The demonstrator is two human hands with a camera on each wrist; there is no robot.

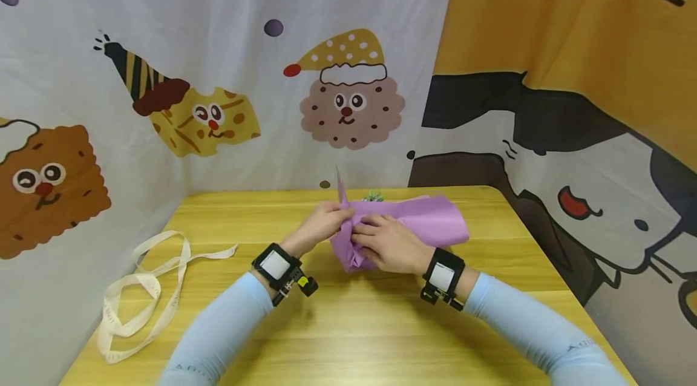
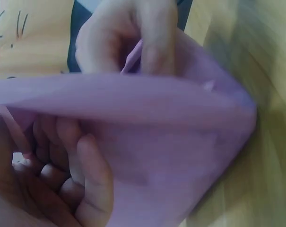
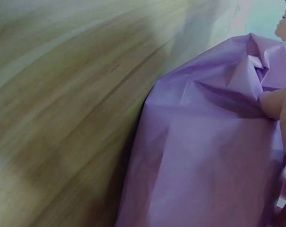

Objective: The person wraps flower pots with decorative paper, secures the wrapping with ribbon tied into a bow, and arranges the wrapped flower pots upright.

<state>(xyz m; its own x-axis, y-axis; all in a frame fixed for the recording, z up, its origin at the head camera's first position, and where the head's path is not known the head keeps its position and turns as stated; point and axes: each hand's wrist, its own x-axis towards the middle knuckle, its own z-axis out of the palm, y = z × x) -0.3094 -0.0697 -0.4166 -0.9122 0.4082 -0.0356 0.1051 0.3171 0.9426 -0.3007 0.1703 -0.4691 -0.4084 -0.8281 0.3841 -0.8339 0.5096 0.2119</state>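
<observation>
A sheet of purple wrapping paper (image 1: 430,219), wrapped into a loose bundle, lies on its side on the table. At the bundle's left end my left hand (image 1: 323,225) grips the paper's edge; in the left wrist view that hand's curled fingers (image 2: 93,175) show below a raised fold. My right hand (image 1: 389,241) holds the gathered paper just beside it, palm down. Creased folds of the paper (image 3: 213,156) meet at a fingertip in the right wrist view. What the paper encloses is hidden.
A cream ribbon (image 1: 147,280) with faint print lies in loops on the table's left side. Just behind the paper a small green thing (image 1: 373,195) peeks out, too small to tell. A printed cloth (image 1: 234,23) hangs along the back of the wooden table (image 1: 348,337).
</observation>
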